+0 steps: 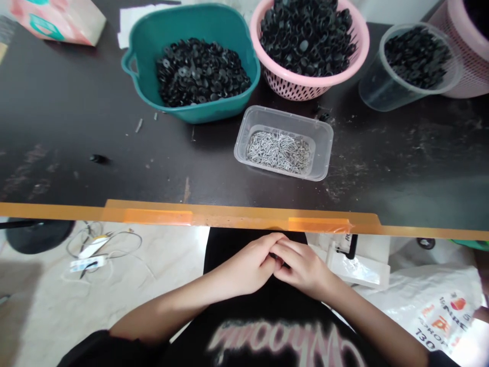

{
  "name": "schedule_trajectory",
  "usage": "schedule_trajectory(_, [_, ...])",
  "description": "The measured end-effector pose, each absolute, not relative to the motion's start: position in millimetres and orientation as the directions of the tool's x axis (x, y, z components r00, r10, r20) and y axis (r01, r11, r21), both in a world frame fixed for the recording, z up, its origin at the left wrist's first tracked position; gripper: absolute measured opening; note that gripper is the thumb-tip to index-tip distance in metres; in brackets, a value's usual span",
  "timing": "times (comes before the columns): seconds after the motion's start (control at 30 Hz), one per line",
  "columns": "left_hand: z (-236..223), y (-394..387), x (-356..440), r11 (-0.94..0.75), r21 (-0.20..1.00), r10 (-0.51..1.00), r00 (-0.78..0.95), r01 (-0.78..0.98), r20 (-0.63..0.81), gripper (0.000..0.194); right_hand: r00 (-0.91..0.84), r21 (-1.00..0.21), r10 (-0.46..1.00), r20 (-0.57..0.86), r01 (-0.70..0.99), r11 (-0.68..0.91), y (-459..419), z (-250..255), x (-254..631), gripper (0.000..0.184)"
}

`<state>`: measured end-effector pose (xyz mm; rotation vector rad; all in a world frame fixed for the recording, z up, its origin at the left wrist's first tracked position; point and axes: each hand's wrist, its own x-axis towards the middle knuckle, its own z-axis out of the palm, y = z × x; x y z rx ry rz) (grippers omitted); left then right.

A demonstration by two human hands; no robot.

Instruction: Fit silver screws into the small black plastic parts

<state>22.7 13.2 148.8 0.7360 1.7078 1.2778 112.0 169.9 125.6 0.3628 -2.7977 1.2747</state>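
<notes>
Below the table [76,102], left hand [244,270] and right hand [303,270] clasp, fingers [290,250] hiding anything held.

Small dark piece [276,260] half-hidden by right hand [301,268], seemingly.
</notes>
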Motion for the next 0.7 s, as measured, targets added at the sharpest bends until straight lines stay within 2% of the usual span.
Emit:
schedule_trajectory(0.13, [144.7, 14.2, 23.0, 0.311, 0.951, 0.83, -0.487, -0.004, -0.273, 0.043, -0.966, -0.725, -0.162, 0.2, -0.258, 0.639, 166.7, 125.5, 107.7, 0.009])
schedule_trajectory(0.23, [149.7, 11.9, 18.8, 0.316, 0.948, 0.836, -0.481, 0.029, -0.264, 0.047, -0.977, -0.795, -0.103, 0.188, -0.212, 0.568, 170.5, 130.2, 106.2, 0.01])
schedule_trajectory(0.37, [163.4, 7.1, 15.7, 0.325, 0.941, 0.834, -0.498, 0.098, -0.237, 0.055, -0.998, -0.968, 0.052, -0.026, 0.038, 0.248, 181.1, 142.0, 108.8, 0.03])
schedule_trajectory(0.47, [168.8, 7.0, 17.9, 0.316, 0.911, 0.806, -0.581, 0.264, -0.111, 0.046, -0.985, -0.986, 0.059, -0.164, 0.166, 0.031, 184.7, 148.5, 110.0, 0.032])
schedule_trajectory(0.6, [167.3, 10.0, 21.8, 0.301, 0.842, 0.77, -0.635, 0.447, 0.062, 0.039, -0.982, -0.983, 0.066, -0.18, 0.176, -0.055, 180.0, 150.1, 106.9, 0.033])
schedule_trajectory(0.7, [165.7, 10.8, 22.4, 0.32, 0.756, 0.765, -0.626, 0.572, 0.15, 0.034, -0.977, -0.977, 0.101, -0.189, 0.177, -0.123, 174.1, 148.3, 104.2, 0.027])
